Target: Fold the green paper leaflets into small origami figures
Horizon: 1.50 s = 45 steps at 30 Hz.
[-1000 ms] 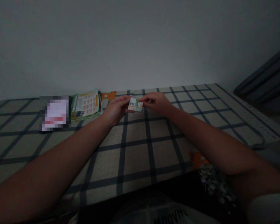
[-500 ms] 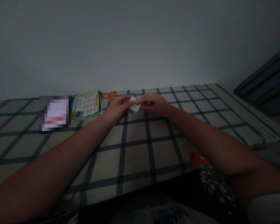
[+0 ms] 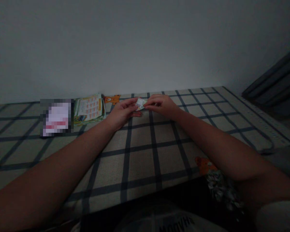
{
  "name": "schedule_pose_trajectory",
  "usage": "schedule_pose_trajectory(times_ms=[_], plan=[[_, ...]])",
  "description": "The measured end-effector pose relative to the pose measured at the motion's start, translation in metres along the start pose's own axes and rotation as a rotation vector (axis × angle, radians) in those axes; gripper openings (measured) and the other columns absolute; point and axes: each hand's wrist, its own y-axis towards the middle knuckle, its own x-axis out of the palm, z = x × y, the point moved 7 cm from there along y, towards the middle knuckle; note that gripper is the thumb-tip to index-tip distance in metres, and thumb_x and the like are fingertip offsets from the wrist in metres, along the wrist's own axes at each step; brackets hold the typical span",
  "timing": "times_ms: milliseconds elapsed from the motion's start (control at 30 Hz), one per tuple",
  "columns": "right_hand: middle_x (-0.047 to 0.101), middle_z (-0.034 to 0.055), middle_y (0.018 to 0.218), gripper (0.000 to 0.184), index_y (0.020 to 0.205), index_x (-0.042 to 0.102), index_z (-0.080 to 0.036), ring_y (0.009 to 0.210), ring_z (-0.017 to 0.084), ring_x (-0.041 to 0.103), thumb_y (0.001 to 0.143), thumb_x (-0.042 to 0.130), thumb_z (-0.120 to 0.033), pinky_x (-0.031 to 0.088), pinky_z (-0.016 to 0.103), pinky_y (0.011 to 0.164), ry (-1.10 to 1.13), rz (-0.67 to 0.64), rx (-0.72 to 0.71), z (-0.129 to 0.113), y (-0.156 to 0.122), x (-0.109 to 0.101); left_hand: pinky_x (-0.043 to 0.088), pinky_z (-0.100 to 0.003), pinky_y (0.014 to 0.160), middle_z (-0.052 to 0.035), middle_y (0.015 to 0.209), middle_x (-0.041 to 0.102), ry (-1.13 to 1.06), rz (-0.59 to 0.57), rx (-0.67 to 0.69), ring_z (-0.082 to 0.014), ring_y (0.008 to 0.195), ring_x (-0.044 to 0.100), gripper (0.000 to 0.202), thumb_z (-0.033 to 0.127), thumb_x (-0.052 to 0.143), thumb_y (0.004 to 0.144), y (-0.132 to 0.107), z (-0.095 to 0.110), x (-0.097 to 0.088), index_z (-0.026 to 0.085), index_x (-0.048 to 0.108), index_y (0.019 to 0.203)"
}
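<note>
Folded paper [image 3: 140, 103] turned; left hand [image 3: 122, 112], right hand [image 3: 162, 105] hold it.

We have one small piece of printed paper [image 3: 140, 102], mostly whitish, with greenish patches and a touch of orange along its near edge; the print is too small and blurred for us to read. It looks compact, as if folded. We see it set aslant, one corner towards us, its left side in our left hand [image 3: 122, 112], its right corner at the fingertips of our right hand [image 3: 161, 103].
</note>
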Motion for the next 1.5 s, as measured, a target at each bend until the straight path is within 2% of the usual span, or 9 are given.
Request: schedule_pose_trajectory(times_ms=[133, 267, 367, 467, 567, 733, 1167, 1300, 1500], plan=[[0.072, 0.0061, 0.090, 0.042, 0.094, 0.078, -0.016, 0.079, 0.014, 0.062, 0.094, 0.066, -0.056, 0.047, 0.027, 0.072, 0.054, 0.028, 0.020, 0.001, -0.001, -0.001, 0.063, -0.025, 0.067, -0.0063, 0.101, 0.078, 0.003, 0.014, 0.007, -0.0119, 0.068, 0.070, 0.040, 0.021, 0.087, 0.072, 0.000, -0.001, -0.001, 0.018, 0.078, 0.111], [0.069, 0.0037, 0.076, 0.046, 0.091, 0.076, -0.014, 0.071, 0.013, 0.061, 0.093, 0.064, -0.058, 0.046, 0.027, 0.068, 0.118, 0.035, 0.136, 0.004, -0.002, -0.002, 0.063, -0.027, 0.069, -0.0074, 0.103, 0.078, 0.028, 0.035, 0.026, -0.0139, 0.072, 0.071, 0.037, 0.026, 0.087, 0.073, -0.001, 0.001, -0.002, 0.017, 0.079, 0.109], [0.069, 0.0034, 0.073, 0.049, 0.093, 0.075, -0.013, 0.068, 0.013, 0.061, 0.092, 0.065, -0.060, 0.045, 0.026, 0.064, 0.153, 0.031, 0.217, 0.008, -0.004, -0.001, 0.063, -0.030, 0.072, -0.0090, 0.106, 0.078, 0.047, 0.031, 0.046, -0.0165, 0.079, 0.072, 0.038, 0.037, 0.087, 0.074, -0.003, 0.003, 0.000, 0.017, 0.080, 0.105], [0.069, 0.0039, 0.072, 0.049, 0.093, 0.075, -0.012, 0.067, 0.013, 0.061, 0.090, 0.065, -0.060, 0.045, 0.026, 0.063, 0.160, 0.043, 0.246, 0.011, -0.004, 0.000, 0.062, -0.031, 0.075, -0.0101, 0.107, 0.079, 0.136, 0.037, 0.099, -0.0191, 0.085, 0.073, 0.049, 0.048, 0.089, 0.070, -0.004, 0.006, 0.002, 0.017, 0.079, 0.105], [0.070, 0.0040, 0.073, 0.048, 0.090, 0.074, -0.013, 0.067, 0.013, 0.061, 0.087, 0.068, -0.060, 0.045, 0.026, 0.063, 0.150, 0.043, 0.245, 0.012, -0.003, 0.001, 0.060, -0.031, 0.078, -0.0097, 0.104, 0.079, 0.284, 0.056, 0.151, -0.0193, 0.086, 0.072, 0.055, 0.050, 0.094, 0.062, -0.004, 0.009, 0.001, 0.017, 0.079, 0.104], [0.070, 0.0041, 0.078, 0.045, 0.091, 0.070, -0.013, 0.068, 0.013, 0.062, 0.084, 0.073, -0.058, 0.049, 0.027, 0.066, 0.211, 0.051, 0.228, 0.007, -0.002, 0.003, 0.057, -0.032, 0.081, -0.0093, 0.096, 0.080, 0.402, 0.124, 0.174, -0.0196, 0.084, 0.071, 0.050, 0.053, 0.091, 0.064, -0.005, 0.012, -0.004, 0.016, 0.080, 0.096], [0.065, 0.0014, 0.073, 0.041, 0.089, 0.069, -0.014, 0.066, 0.012, 0.054, 0.086, 0.070, -0.055, 0.043, 0.025, 0.063, 0.129, 0.037, 0.194, 0.002, -0.001, 0.003, 0.051, -0.026, 0.065, -0.0054, 0.079, 0.077, 0.521, 0.163, 0.154, -0.0159, 0.070, 0.066, 0.033, 0.045, 0.088, 0.067, -0.008, 0.016, -0.006, 0.018, 0.081, 0.084], [0.064, 0.0010, 0.072, 0.038, 0.088, 0.069, -0.014, 0.065, 0.011, 0.052, 0.087, 0.069, -0.052, 0.042, 0.025, 0.063, 0.092, 0.026, 0.173, 0.000, -0.001, 0.003, 0.047, -0.025, 0.061, -0.0036, 0.074, 0.074, 0.587, 0.143, 0.160, -0.0135, 0.064, 0.061, 0.032, 0.045, 0.085, 0.069, -0.009, 0.018, -0.003, 0.017, 0.079, 0.081], [0.064, 0.0011, 0.073, 0.033, 0.087, 0.068, -0.015, 0.066, 0.011, 0.054, 0.087, 0.068, -0.047, 0.043, 0.025, 0.064, 0.085, 0.022, 0.173, 0.000, -0.001, 0.004, 0.042, -0.023, 0.056, -0.0022, 0.068, 0.070, 0.634, 0.048, 0.145, -0.0115, 0.059, 0.056, 0.038, 0.050, 0.084, 0.070, -0.008, 0.015, 0.001, 0.015, 0.076, 0.084]])
